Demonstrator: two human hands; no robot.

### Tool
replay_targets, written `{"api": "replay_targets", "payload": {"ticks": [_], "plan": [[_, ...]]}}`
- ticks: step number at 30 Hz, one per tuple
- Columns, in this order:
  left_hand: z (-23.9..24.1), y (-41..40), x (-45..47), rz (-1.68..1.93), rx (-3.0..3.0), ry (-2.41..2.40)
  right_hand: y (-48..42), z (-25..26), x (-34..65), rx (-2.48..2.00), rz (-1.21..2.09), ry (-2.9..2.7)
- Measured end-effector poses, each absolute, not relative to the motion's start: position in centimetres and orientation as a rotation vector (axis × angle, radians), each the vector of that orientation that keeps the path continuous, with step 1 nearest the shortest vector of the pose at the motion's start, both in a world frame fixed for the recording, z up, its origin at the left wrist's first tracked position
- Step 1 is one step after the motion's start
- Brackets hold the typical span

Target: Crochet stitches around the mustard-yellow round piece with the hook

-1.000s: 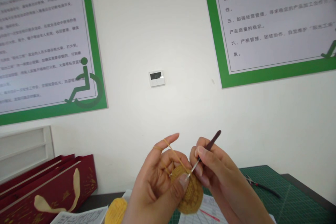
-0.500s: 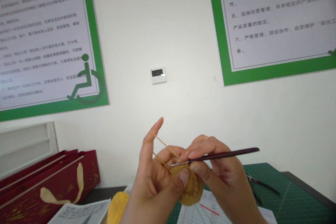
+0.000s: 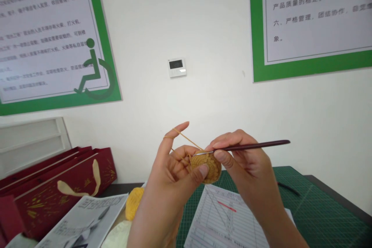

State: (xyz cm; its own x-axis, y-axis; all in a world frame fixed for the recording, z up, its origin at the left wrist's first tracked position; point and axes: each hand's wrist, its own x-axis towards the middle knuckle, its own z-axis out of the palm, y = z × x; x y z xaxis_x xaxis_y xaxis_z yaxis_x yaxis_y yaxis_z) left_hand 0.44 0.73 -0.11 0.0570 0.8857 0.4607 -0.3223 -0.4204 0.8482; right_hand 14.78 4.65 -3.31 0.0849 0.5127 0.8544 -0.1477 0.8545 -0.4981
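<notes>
My left hand (image 3: 174,182) pinches a round mustard-yellow crochet piece (image 3: 213,168), its thumb lying across the front. From the raised left index finger, a strand of mustard yarn (image 3: 187,138) runs down to the top edge of the piece. In my right hand (image 3: 247,166) is a crochet hook (image 3: 255,145) with a dark red handle, gripped between thumb and fingers. The hook's metal shaft lies along the upper edge of the piece, pointing left. Whether its tip is inside a stitch I cannot tell.
Below lies a green cutting mat (image 3: 314,201) with a printed sheet (image 3: 215,224) on it. At left stand dark red gift bags (image 3: 69,190), a booklet (image 3: 87,221), a yellow yarn ball (image 3: 134,203) and a pale one (image 3: 117,235). Plier handles (image 3: 289,188) show behind my right wrist.
The view has tilted down, showing more of the table. The left index finger has bent over further to the right. Both hands keep hold of the crochet piece and hook.
</notes>
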Motion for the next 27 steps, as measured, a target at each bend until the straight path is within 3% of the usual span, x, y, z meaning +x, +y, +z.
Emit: {"api": "replay_targets", "payload": {"ticks": [27], "plan": [[-0.23,1.17,-0.24,1.64,1.199,0.538,4.66,-3.52,14.83,-0.175,0.542,-1.308]]}}
